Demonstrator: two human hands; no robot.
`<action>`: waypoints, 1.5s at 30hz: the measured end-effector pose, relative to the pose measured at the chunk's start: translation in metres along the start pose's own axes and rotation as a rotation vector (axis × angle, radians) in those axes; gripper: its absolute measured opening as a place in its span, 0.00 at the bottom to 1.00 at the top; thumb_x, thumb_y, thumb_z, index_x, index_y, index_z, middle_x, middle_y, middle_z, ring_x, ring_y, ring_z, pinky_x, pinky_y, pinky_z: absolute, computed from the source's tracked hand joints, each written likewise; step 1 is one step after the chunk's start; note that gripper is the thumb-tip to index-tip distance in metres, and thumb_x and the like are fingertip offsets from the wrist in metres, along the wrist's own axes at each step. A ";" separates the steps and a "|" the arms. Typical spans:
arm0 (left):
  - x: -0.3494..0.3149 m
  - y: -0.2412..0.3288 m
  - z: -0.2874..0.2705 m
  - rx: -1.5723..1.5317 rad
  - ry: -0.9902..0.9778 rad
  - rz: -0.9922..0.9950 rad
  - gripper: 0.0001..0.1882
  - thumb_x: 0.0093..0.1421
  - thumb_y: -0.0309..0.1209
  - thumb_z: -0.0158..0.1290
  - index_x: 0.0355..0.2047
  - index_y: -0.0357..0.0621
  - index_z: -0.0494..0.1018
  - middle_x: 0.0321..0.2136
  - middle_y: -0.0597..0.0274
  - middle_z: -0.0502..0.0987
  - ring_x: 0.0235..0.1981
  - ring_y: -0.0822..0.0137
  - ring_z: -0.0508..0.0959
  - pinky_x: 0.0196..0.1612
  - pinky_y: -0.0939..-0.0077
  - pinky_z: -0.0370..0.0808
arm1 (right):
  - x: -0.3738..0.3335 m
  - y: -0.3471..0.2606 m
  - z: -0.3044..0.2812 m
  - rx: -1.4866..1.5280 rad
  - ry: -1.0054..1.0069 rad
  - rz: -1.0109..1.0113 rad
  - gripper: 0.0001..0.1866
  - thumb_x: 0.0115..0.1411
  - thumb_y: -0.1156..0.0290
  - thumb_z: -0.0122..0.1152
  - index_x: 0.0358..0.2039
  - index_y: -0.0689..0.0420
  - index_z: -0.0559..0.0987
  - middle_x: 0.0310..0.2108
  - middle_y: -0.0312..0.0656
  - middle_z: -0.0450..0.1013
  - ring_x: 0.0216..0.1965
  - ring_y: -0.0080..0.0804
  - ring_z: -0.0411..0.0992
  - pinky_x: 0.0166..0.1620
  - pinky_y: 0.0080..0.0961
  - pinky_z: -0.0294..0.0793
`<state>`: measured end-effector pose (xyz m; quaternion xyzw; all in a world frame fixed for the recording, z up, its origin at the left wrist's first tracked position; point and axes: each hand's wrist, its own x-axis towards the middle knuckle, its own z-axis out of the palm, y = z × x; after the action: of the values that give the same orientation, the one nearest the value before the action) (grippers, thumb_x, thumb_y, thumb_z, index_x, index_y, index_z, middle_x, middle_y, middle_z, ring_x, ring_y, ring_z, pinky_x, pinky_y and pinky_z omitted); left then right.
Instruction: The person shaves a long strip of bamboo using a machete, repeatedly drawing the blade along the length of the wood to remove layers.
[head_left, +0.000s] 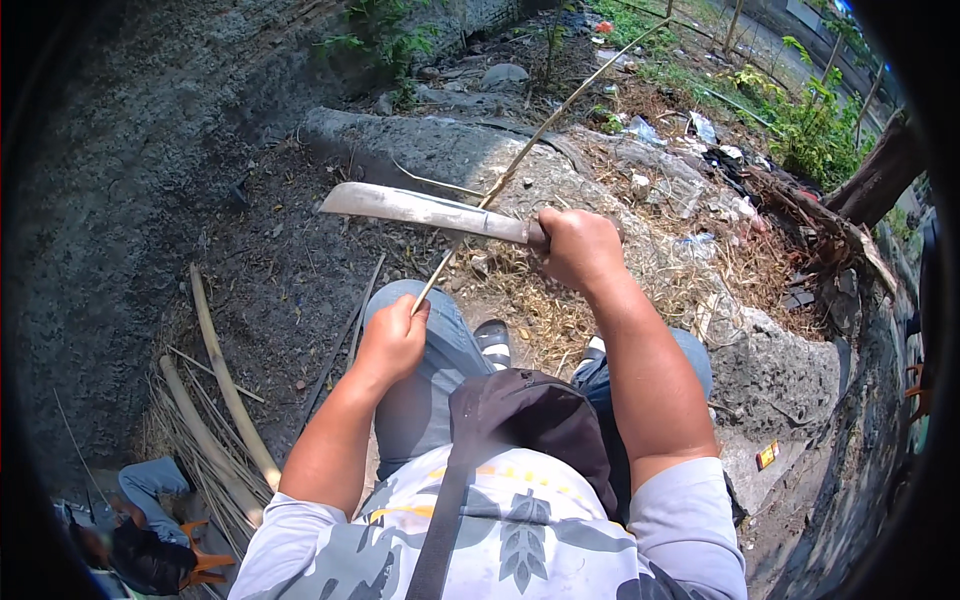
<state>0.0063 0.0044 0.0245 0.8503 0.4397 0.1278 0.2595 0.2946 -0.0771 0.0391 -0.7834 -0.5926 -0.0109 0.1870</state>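
Note:
My right hand [582, 250] is closed round the dark handle of a machete [430, 211], whose broad pale blade points left. Closed in a fist, my left hand [396, 338] grips the lower end of a long thin stick [545, 125] above my left knee. The stick slants away up and to the right, reaching the far top of the view. Midway along it the blade crosses the stick; the two appear to touch there, with a thin sliver [435, 180] standing off to the left of the crossing.
Thick peeled poles [225, 365] and a bundle of thin sticks [190, 430] lie at my left. A person [150, 540] sits on an orange chair at the lower left. Ahead is a concrete slab [400, 140]; litter [700, 190] and a tree trunk [880, 175] stand right.

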 end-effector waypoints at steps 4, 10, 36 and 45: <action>-0.015 -0.018 -0.011 -0.012 -0.024 -0.063 0.15 0.70 0.38 0.49 0.33 0.38 0.72 0.25 0.39 0.77 0.30 0.37 0.77 0.32 0.50 0.71 | 0.016 0.067 0.011 0.127 0.109 0.488 0.14 0.56 0.60 0.68 0.36 0.56 0.82 0.34 0.54 0.80 0.37 0.55 0.79 0.41 0.47 0.77; -0.021 -0.021 -0.016 0.010 0.012 -0.042 0.14 0.70 0.37 0.49 0.34 0.38 0.72 0.24 0.40 0.77 0.30 0.36 0.77 0.33 0.48 0.71 | 0.017 0.065 0.001 0.335 0.064 0.547 0.17 0.57 0.56 0.69 0.41 0.54 0.83 0.36 0.53 0.81 0.40 0.52 0.80 0.45 0.46 0.76; -0.016 0.032 0.007 -0.014 -0.040 0.088 0.07 0.63 0.30 0.52 0.34 0.38 0.73 0.29 0.38 0.79 0.34 0.35 0.79 0.37 0.47 0.74 | 0.006 0.000 0.017 1.246 -0.095 0.127 0.11 0.59 0.70 0.72 0.40 0.57 0.79 0.33 0.30 0.76 0.31 0.15 0.72 0.34 0.19 0.71; -0.027 0.016 0.003 0.129 0.057 0.147 0.08 0.63 0.30 0.52 0.39 0.41 0.71 0.32 0.41 0.79 0.34 0.37 0.79 0.38 0.45 0.75 | 0.006 -0.011 0.019 1.341 -0.234 0.156 0.12 0.57 0.73 0.72 0.41 0.57 0.80 0.46 0.38 0.75 0.29 0.16 0.71 0.31 0.19 0.69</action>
<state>0.0028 -0.0259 0.0312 0.8912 0.3906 0.1421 0.1817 0.2817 -0.0634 0.0256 -0.5347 -0.4291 0.4569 0.5667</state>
